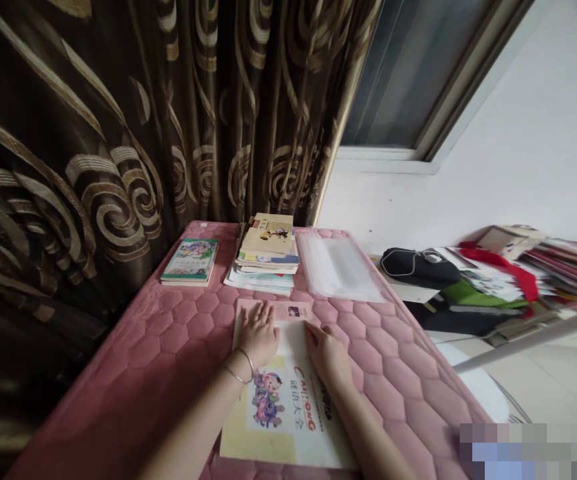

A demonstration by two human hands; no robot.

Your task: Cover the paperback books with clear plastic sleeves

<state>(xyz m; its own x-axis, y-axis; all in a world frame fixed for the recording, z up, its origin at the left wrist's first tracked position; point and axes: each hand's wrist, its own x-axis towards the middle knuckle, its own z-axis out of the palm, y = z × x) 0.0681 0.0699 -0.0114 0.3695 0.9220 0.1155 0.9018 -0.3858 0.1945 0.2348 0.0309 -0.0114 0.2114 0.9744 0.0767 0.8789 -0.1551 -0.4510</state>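
Note:
An opened-out paperback book (298,407) lies face up on the pink quilted surface in front of me. Its pale yellow cover has cartoon figures and large Chinese lettering, and a pink section shows at its far end. My left hand (258,337), with a metal bangle on the wrist, rests flat on that far part, fingers spread. At the book's right edge is my right hand (329,355), its fingers bent in and closed on the edge; the fingertips are partly hidden. Both forearms reach over the near cover, and the right one hides part of its lettering.
Beyond the book stands a pile of books (268,250). A green-edged book (191,261) lies left of it, and clear plastic sheets (341,267) lie right. Patterned curtains (238,120) hang behind. To the right are a black case (418,268) and stacked papers (568,267).

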